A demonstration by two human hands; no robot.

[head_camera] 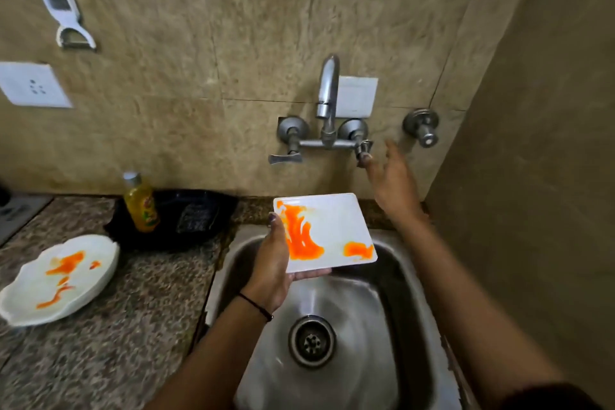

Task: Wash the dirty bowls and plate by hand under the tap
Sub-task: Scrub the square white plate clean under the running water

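square white plate smeared with orange sauce is held over the back of the round-cornered steel sink, roughly level and face up, below and in front of the curved chrome wall tap. left hand grips the plate by its left edge, thumb pressed on the top face beside the sauce and fingers curled underneath; a thin dark thread circles that wrist. right hand is raised by the wall with fingers spread and holding nothing, one fingertip at the tap's small right-side chrome handle; blur hides whether it touches. on the speckled granite counter to the left lies a scalloped white dish streaked with the same orange, well apart from the sink. behind it a bottle of yellow liquid stands at a black plastic basket.
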